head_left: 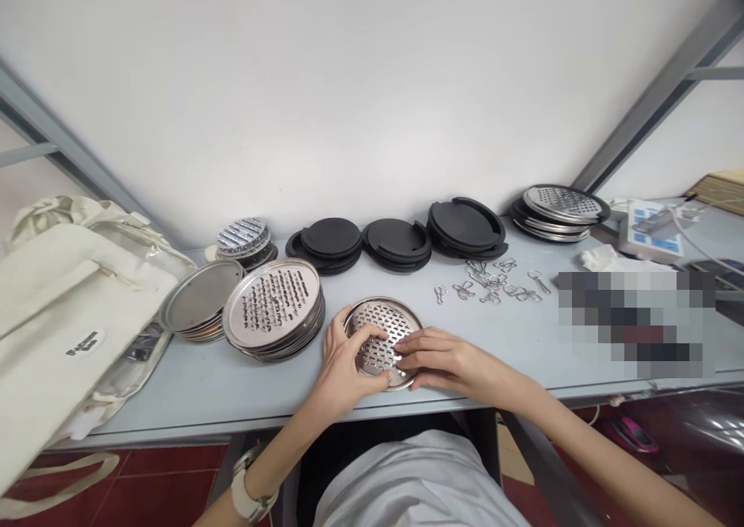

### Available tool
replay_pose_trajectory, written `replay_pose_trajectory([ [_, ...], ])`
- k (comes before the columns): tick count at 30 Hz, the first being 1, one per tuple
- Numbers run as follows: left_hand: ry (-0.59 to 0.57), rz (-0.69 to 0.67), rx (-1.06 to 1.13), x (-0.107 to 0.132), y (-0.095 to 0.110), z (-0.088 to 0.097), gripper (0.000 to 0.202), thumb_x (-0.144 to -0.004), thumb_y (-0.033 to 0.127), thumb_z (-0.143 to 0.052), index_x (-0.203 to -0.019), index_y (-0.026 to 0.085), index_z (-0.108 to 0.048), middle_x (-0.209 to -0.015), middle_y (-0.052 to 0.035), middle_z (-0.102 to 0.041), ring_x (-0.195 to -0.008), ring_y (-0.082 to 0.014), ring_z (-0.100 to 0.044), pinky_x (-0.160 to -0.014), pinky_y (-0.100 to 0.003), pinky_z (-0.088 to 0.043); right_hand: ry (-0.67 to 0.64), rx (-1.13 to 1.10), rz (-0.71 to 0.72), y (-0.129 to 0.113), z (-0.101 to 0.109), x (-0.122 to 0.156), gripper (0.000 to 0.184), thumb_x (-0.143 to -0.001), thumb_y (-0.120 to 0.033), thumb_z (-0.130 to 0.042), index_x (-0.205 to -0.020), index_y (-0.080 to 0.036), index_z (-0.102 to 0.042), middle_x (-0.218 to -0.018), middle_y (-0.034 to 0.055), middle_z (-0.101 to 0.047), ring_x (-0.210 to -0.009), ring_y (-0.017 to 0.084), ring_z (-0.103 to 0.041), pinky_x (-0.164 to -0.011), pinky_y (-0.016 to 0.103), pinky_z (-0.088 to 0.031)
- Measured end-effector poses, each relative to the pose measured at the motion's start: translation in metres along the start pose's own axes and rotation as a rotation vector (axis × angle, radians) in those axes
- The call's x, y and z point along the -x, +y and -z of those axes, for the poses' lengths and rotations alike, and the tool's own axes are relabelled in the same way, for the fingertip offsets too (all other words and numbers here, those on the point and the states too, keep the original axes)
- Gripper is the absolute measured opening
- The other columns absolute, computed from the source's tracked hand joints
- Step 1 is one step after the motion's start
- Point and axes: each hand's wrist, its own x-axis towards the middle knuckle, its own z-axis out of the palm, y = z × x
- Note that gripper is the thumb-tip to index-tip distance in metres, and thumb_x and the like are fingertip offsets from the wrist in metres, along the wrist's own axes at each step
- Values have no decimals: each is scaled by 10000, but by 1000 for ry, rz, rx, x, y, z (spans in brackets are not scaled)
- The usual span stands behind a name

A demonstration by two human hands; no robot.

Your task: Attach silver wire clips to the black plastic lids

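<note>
A round perforated steel grater disc (384,327) lies on the grey table (511,341) near its front edge. My left hand (342,364) grips the disc's left rim, thumb on top and fingers curled round the edge. From the right, my right hand (445,360) lies on the disc with its fingers stretched over the lower right part. To the left sits a stack of similar grater discs (273,306), and beside that a stack of plain steel discs (198,298).
Black round lids (331,242) (398,242) (465,226) line the wall, with another disc stack (561,209) at right and a small one (244,239) at left. Wire clips (494,283) lie scattered mid-table. A cream bag (63,294) fills the left end; a blurred patch sits at right.
</note>
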Motion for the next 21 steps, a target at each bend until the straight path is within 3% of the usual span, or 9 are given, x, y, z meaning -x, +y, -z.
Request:
replay_pose_trajectory([
  [11, -1, -21, 15, -1, -2, 2, 442, -607, 197, -776, -1018, 308, -658, -1372, -49, -286, -1349, -322, -274, -1099, -462, -268, 37, 13, 50, 1, -2, -2, 237, -924, -335, -557, -1109, -225, -657, -1126, 76, -650, -1117, 207, -550, -1066, 441, -358],
  [21, -42, -19, 23, -1, -1, 6, 330, -629, 228, -784, -937, 314, -702, -1377, -36, -266, -1378, -335, -213, -1117, -483, -245, 74, -115, -26, 1, -9, -1, 248, -915, -336, -571, -1124, -218, -635, -1031, 80, -647, -1026, 199, -575, -979, 396, -426],
])
